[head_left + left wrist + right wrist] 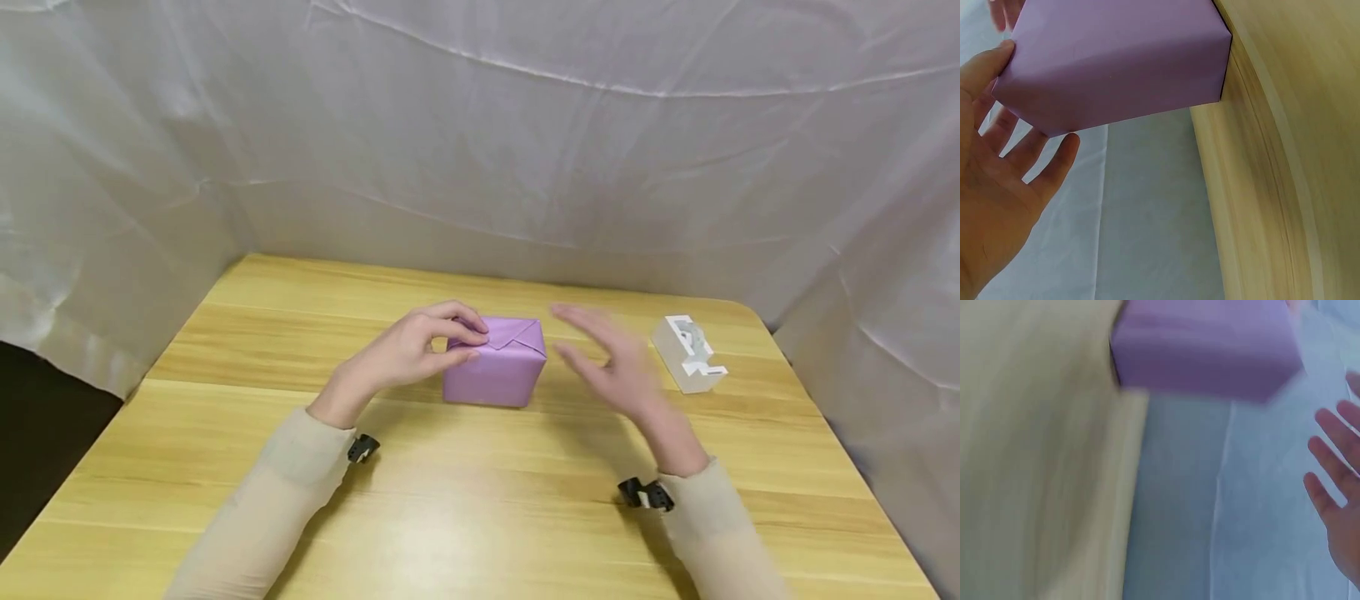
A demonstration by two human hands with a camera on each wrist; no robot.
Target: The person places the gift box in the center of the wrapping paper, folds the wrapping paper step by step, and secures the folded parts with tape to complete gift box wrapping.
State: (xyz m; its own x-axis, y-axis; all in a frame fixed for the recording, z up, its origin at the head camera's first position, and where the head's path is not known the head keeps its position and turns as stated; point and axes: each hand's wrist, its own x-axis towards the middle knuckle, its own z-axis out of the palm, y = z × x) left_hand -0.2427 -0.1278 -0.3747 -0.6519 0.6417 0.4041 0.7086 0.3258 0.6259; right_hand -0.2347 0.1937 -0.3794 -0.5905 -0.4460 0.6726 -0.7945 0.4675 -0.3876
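Note:
A box wrapped in shiny purple paper [492, 379] stands on the table, its folded paper end facing up with a pointed flap. My left hand [412, 346] rests on the top at the left, fingertips on the folded paper and thumb at the front upper edge. In the left wrist view, the little finger of the left hand [1004, 169] extends loosely beside the box [1116, 81]. To the right of the box, my right hand [615, 362] is blurred and apart from it, its fingers spread. The right wrist view also shows this hand [1344, 487] holding nothing.
A white tape dispenser [686, 357] with a roll of clear tape stands at the right of the wooden table [465, 492]. Pale grey cloth [480, 167] hangs behind the table and on both sides.

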